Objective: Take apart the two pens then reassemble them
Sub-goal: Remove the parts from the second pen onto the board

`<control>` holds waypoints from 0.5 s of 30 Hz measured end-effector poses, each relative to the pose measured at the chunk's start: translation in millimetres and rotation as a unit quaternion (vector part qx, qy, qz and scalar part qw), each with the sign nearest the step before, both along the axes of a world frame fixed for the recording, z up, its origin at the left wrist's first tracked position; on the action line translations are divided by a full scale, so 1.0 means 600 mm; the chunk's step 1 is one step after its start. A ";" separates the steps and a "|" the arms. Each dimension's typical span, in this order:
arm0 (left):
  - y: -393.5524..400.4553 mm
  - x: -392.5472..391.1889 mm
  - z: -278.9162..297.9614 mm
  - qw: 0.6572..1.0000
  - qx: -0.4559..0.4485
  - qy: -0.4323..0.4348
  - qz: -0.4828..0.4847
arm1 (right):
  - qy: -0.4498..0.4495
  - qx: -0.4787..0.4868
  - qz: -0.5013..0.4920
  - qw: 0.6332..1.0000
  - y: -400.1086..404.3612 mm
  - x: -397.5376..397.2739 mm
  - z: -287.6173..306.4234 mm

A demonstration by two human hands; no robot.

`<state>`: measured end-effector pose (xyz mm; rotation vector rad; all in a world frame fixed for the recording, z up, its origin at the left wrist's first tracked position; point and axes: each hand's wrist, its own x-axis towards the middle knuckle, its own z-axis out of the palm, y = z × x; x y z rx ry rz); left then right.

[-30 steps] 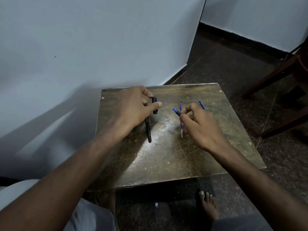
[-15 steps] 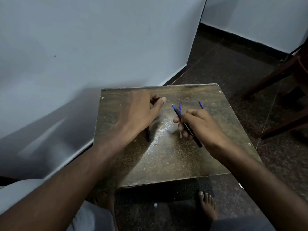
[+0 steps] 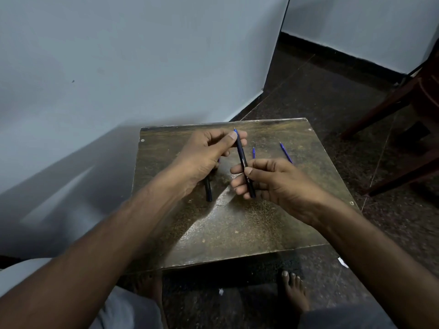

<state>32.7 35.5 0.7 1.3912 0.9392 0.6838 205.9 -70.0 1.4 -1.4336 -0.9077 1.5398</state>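
Nearest us, our two forearms reach in from the bottom corners, and our bare foot (image 3: 294,293) shows on the dark floor (image 3: 332,91) under the near edge of the small worn table (image 3: 237,229); a second foot to its left is mostly lost in shadow. Two pale scraps lie on the floor, too small to identify.

Above the table our right hand (image 3: 280,184) pinches the lower half of a dark pen (image 3: 244,165) between thumb and curled fingers, and the pen's bottom end pokes out below them. Pale lettering runs along the barrel, but it is too small and blurred for us to read. Our left hand (image 3: 206,153) grips the pen's upper end, thumb pressed against it just under the blue tip, which points away from us. So both hands are closed on this single pen, held clear of the tabletop.

Under our left wrist a second dark barrel (image 3: 208,189) lies on the table; only its near end shows, the rest is hidden by the hand.

Farther back, two thin blue refills rest on the table: one (image 3: 253,153) is mostly covered by our right hand, the other (image 3: 285,154) lies to its right, its near end cut off behind our knuckles.

Beyond stand pale walls (image 3: 142,67), and at the right edge some dark wooden furniture legs (image 3: 384,108), cut off by the frame.
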 end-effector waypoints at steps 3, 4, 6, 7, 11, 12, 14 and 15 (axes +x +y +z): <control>0.000 -0.001 0.003 0.999 -0.021 -0.004 -0.030 | 0.012 0.006 0.027 1.000 -0.002 0.004 0.000; 0.000 -0.002 0.006 0.999 -0.027 -0.006 -0.036 | 0.014 0.010 0.031 0.999 -0.002 0.005 0.001; 0.003 -0.003 0.009 0.999 -0.022 -0.006 -0.039 | -0.004 0.025 0.037 0.999 -0.005 0.006 0.001; 0.004 -0.004 0.011 0.999 -0.015 -0.008 -0.040 | -0.027 0.036 0.039 0.998 -0.006 0.006 0.000; 0.003 -0.006 0.006 0.999 0.018 -0.028 -0.016 | -0.120 0.071 0.024 0.990 -0.007 0.004 -0.003; 0.001 -0.004 0.003 0.999 0.027 -0.029 -0.009 | -0.138 0.075 0.015 0.988 -0.007 0.002 -0.005; -0.004 0.002 -0.001 0.999 0.047 -0.019 0.003 | -0.184 0.085 -0.004 0.979 -0.008 -0.003 -0.007; -0.006 0.004 -0.002 0.998 0.052 -0.015 0.011 | -0.205 0.090 -0.014 0.974 -0.008 -0.006 -0.009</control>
